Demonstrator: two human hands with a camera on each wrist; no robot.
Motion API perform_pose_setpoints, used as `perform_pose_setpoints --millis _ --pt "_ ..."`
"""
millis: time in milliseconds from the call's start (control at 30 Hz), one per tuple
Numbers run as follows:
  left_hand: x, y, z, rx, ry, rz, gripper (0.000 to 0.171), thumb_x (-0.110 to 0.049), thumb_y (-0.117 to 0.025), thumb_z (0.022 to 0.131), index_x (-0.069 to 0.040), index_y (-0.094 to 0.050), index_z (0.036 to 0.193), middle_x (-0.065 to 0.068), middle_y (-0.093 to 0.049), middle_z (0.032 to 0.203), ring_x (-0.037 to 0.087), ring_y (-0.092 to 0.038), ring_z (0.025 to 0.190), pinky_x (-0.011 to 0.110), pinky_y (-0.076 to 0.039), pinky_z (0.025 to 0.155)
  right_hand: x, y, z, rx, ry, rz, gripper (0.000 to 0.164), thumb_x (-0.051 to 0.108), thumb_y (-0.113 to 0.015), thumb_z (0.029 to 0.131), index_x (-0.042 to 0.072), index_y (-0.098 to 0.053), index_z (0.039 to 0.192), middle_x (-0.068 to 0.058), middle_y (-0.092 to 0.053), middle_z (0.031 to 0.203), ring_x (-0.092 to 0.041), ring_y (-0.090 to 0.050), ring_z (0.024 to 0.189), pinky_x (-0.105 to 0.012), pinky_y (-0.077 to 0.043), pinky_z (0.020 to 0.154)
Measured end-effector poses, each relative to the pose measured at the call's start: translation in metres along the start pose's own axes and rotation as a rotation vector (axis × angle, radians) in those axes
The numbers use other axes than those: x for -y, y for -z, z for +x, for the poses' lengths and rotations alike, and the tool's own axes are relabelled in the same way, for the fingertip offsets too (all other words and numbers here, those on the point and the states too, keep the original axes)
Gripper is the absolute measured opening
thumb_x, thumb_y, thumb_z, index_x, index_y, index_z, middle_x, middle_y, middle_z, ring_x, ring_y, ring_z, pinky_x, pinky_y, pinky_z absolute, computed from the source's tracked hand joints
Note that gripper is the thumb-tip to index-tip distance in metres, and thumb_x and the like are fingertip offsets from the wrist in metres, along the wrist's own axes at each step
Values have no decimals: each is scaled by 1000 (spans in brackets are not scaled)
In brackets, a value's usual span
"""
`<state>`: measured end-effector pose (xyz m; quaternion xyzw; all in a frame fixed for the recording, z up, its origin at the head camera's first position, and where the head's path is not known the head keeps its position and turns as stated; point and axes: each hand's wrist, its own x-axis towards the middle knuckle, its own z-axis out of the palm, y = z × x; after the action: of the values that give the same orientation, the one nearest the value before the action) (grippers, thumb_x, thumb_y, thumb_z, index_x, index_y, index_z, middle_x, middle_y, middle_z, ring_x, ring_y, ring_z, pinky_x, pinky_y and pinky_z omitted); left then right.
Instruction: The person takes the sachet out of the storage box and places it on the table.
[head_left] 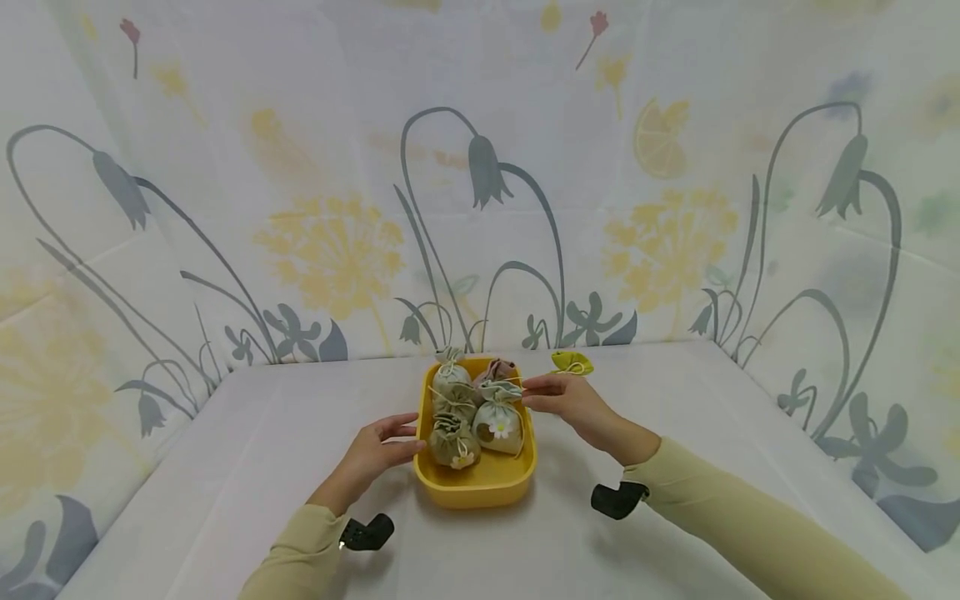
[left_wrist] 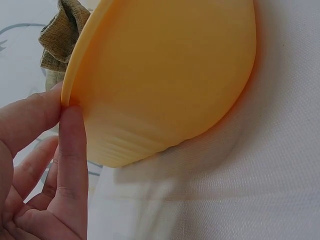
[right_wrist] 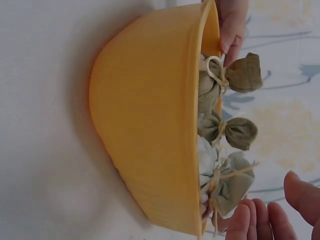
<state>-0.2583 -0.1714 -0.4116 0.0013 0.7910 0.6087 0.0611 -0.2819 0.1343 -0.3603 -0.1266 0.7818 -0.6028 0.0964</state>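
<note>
The right hand [head_left: 581, 408] hides the lower part of the lime bag [head_left: 572, 361], and nearer bags [head_left: 454, 446] cover much of the mauve bag [head_left: 498, 369]. The head view's bottom edge cuts off the left sleeve [head_left: 300, 554] and right sleeve [head_left: 750, 517]. The left wrist view crops the tub [left_wrist: 170, 75]. Whether the right fingertips [right_wrist: 239, 220] touch the pale bag [right_wrist: 235, 184] is unclear.

The tub [head_left: 475, 497] is plain yellow; the olive sack [head_left: 450, 443] bears a white flower [head_left: 462, 459] with a yellow centre; the mint-topped sack [head_left: 512, 440] is white and beige below; the half-hidden sack [head_left: 501, 368] looks mauve, perhaps browner; the outer sack [head_left: 572, 362] is lime; the bench [head_left: 285, 467] is white; the white cloth [head_left: 337, 125] carries grey-blue bellflowers [head_left: 487, 171] and yellow blossoms [head_left: 335, 246]; the sleeves [head_left: 750, 512] are khaki.
</note>
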Motion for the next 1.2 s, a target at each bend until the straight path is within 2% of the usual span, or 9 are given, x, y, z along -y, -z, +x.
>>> perform_pose_setpoints --millis 267,433,567,767,1000,1100,1200 --pt "0 1 -1 9 -9 3 56 -16 -78 77 -5 -56 127 11 -60 111 23 -61 97 36 -54 80 2 -8 19 -80 -65 -68 36 10 -67 86 -4 -59 118 -12 -63 112 -25 -56 105 -44 -43 96" --pt "0 2 -1 4 -9 -2 56 -16 -77 77 -5 -56 127 10 -60 111 22 -61 97 36 -54 80 2 -7 26 -84 -70 -116 37 10 -68 85 -4 -60 118 -13 -63 112 -27 -57 104 -42 -45 94" --pt "-1 1 -1 -1 1 -5 56 -16 -77 77 -6 -56 127 11 -60 111 22 -61 98 35 -54 80 1 -7 31 -80 -88 -140 39 12 -69 84 -2 -60 119 -14 -62 115 -28 -55 108 -46 -41 97" --pt "-1 1 -1 3 1 -6 55 -14 -77 77 -5 -55 128 12 -60 112 23 -61 98 35 -54 80 1 -11 39 -14 -98 -171 42 19 -72 82 4 -62 120 -9 -62 116 -25 -53 111 -45 -41 98" --pt "-1 1 -2 -1 1 -3 55 -14 -77 77 -5 -55 127 12 -60 111 22 -61 96 35 -54 80 1 -19 41 111 -71 -160 37 12 -66 87 -3 -59 120 -13 -59 116 -23 -57 103 -37 -49 89" --pt "0 1 -2 0 3 -3 55 -13 -77 77 -5 -55 127 12 -60 111 22 -61 96 35 -54 80 0 -21 39 129 -73 -160 33 8 -62 89 -6 -59 119 -15 -58 118 -22 -57 102 -35 -50 88" --pt "0 1 -1 -4 3 -6 55 -14 -77 77 -6 -56 127 11 -60 111 21 -61 96 35 -54 80 1 -22 38 109 -78 -162 30 6 -60 90 -7 -60 117 -16 -57 119 -24 -57 103 -36 -50 88"
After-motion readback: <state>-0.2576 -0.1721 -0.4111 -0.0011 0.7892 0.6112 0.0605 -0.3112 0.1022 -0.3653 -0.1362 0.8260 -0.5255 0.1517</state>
